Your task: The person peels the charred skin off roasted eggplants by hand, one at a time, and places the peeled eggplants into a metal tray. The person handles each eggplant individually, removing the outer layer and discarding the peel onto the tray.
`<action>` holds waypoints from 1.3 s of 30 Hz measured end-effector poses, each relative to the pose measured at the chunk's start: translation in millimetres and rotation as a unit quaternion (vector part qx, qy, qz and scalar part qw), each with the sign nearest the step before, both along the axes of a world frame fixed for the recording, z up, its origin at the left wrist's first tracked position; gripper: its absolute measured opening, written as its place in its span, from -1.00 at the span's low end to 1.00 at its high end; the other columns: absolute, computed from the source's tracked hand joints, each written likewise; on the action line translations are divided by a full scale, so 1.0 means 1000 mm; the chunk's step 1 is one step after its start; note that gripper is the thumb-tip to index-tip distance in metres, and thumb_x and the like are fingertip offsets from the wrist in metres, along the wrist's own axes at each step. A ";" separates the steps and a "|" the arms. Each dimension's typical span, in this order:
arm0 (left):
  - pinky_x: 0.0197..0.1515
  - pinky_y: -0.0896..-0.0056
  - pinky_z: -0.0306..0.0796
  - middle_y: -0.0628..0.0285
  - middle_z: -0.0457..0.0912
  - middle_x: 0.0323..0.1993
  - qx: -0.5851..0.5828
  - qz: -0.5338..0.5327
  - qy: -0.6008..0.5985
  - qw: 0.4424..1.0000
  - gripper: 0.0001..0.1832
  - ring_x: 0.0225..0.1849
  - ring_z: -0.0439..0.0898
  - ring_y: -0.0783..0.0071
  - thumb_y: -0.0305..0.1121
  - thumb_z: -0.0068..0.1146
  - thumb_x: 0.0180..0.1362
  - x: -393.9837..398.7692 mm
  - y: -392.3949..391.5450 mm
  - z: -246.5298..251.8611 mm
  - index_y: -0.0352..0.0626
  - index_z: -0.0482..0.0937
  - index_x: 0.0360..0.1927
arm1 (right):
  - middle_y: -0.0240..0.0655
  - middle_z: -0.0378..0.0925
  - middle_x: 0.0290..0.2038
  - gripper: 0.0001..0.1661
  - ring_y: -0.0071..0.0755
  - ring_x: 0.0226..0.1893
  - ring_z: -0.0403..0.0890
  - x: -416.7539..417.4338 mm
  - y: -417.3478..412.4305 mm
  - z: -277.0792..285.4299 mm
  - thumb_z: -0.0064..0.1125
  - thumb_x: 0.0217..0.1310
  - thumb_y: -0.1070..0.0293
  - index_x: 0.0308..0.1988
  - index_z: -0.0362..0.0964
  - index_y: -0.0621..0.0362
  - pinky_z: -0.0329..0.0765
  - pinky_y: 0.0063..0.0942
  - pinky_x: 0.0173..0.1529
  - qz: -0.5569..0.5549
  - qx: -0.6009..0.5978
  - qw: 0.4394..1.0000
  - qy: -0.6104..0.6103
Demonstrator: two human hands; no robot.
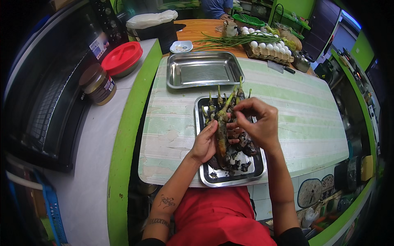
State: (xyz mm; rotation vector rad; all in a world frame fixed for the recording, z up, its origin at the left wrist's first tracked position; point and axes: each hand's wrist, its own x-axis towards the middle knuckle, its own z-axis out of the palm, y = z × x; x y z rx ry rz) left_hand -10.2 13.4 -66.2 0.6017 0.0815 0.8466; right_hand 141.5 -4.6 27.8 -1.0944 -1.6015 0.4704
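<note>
My left hand (207,141) holds a charred eggplant (222,141) upright by its body, fingers wrapped behind it and thumb along its left side. The eggplant's green stem points up and away, and some charred skin is off its lower part. My right hand (257,123) is raised just right of the stem end, thumb and forefinger curled close together; whether a scrap of skin is between them cannot be told. Beneath both hands lies a steel tray (263,163) with several more charred eggplants (246,143) and black flakes of skin (245,166).
Beyond the tray stands an empty steel tray (204,73). Farther back are long green beans (212,41), a carton of eggs (269,50), small dishes (181,46) and a crinkle cutter (277,66). A counter (123,107) with a red-lidded container (122,58) borders the table on the left. A person (215,8) is at the far end.
</note>
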 end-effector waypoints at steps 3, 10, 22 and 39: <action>0.13 0.11 0.38 -0.09 0.36 0.18 0.012 -0.010 -0.003 1.000 -0.48 0.15 0.44 0.09 -0.08 -0.50 0.41 0.003 0.001 0.001 -0.15 0.06 0.32 | -0.26 0.60 -0.40 -0.90 -0.52 -0.47 0.63 0.009 -0.003 0.012 0.22 0.01 0.60 -0.35 0.56 0.28 0.54 -0.64 -0.39 0.002 0.017 1.000 -0.005; 0.08 0.20 0.42 -0.13 0.36 0.18 0.021 0.048 0.031 0.998 -0.55 0.09 0.49 0.15 -0.14 -0.24 0.38 -0.001 0.002 -0.003 -0.15 0.13 0.22 | -0.26 0.51 -0.37 -0.91 -0.41 -0.46 0.56 0.024 -0.048 0.008 0.28 0.05 0.48 -0.41 0.55 0.27 0.47 -0.57 -0.43 0.075 -0.033 0.995 -0.062; 0.04 0.57 0.31 0.32 0.55 -0.09 0.167 0.155 0.333 0.915 -0.60 -0.09 0.47 0.62 -0.35 0.09 0.25 -0.020 -0.003 0.023 -0.28 0.38 0.12 | -0.28 0.46 -0.40 -0.79 -0.32 -0.43 0.55 0.027 -0.092 -0.031 0.36 -0.11 0.55 -0.41 0.44 0.24 0.49 -0.42 -0.33 -0.069 -0.099 0.990 -0.079; -0.21 0.41 0.57 0.24 0.57 -0.24 -0.004 0.093 0.273 0.957 -0.60 -0.21 0.61 0.46 -0.15 -0.09 0.33 -0.022 0.005 0.014 -0.11 0.38 0.15 | -0.20 0.50 -0.31 -0.75 -0.29 -0.38 0.57 0.014 -0.084 -0.068 0.33 -0.13 0.62 -0.34 0.48 0.23 0.47 -0.43 -0.46 -0.033 -0.137 0.975 -0.169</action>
